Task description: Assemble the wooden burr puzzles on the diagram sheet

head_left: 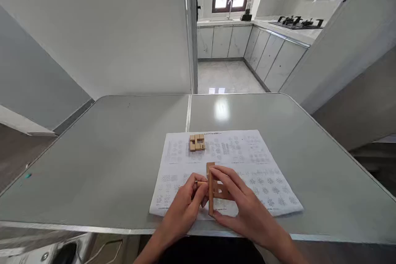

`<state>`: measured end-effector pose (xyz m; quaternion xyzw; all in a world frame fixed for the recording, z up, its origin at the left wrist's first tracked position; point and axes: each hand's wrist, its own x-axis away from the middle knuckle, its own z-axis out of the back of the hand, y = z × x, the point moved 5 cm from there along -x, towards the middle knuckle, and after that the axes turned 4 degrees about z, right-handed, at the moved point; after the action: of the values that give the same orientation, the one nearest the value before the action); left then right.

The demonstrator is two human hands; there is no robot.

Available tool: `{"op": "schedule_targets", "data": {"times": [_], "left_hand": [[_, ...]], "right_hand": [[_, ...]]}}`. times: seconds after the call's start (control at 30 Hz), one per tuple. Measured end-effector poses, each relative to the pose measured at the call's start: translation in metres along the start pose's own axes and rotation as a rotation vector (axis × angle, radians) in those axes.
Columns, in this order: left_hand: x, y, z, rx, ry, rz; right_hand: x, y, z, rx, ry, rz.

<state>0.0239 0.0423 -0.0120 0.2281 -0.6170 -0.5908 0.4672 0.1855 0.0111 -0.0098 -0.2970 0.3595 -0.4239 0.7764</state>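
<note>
Near the front edge of the table, both of my hands are at a brown wooden puzzle piece [210, 194] made of flat slotted boards. My right hand [244, 202] grips its upright board, fingertips at the top and thumb at the bottom. Pinched in my left hand [187, 202] is a small wooden stick [201, 182], its end meeting the board's left side. Most of the stick is hidden by my fingers. Farther back, a small assembly of light wooden blocks [197, 142] lies on a printed instruction sheet [173, 165].
A grey table [93, 165] with a pale seam and light edging spreads under the sheet. A tiny teal bit [28, 175] lies at the left edge. Beyond the table are a white wall [123, 29] and a kitchen with a gas stove [298, 22].
</note>
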Motion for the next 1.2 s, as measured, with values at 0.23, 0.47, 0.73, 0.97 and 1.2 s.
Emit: {"op": "schedule_targets", "data": {"times": [0.23, 0.47, 0.73, 0.97, 1.2], "left_hand": [[0.002, -0.001, 0.001, 0.025, 0.014, 0.026], [0.001, -0.011, 0.000, 0.128, 0.022, 0.025], [-0.001, -0.042, 0.028, 0.180, 0.185, 0.091], [-0.003, -0.056, 0.034, 0.247, 0.219, 0.075], [0.002, -0.056, 0.030, 0.184, 0.219, 0.026]], "right_hand": [[-0.001, -0.002, -0.005, -0.013, 0.015, -0.006], [0.001, 0.001, -0.010, -0.057, -0.027, -0.046], [0.012, 0.041, 0.006, 0.027, -0.005, -0.242], [0.001, 0.062, -0.006, 0.125, -0.078, -0.229], [-0.006, 0.058, 0.002, 0.105, 0.031, -0.172]]}}
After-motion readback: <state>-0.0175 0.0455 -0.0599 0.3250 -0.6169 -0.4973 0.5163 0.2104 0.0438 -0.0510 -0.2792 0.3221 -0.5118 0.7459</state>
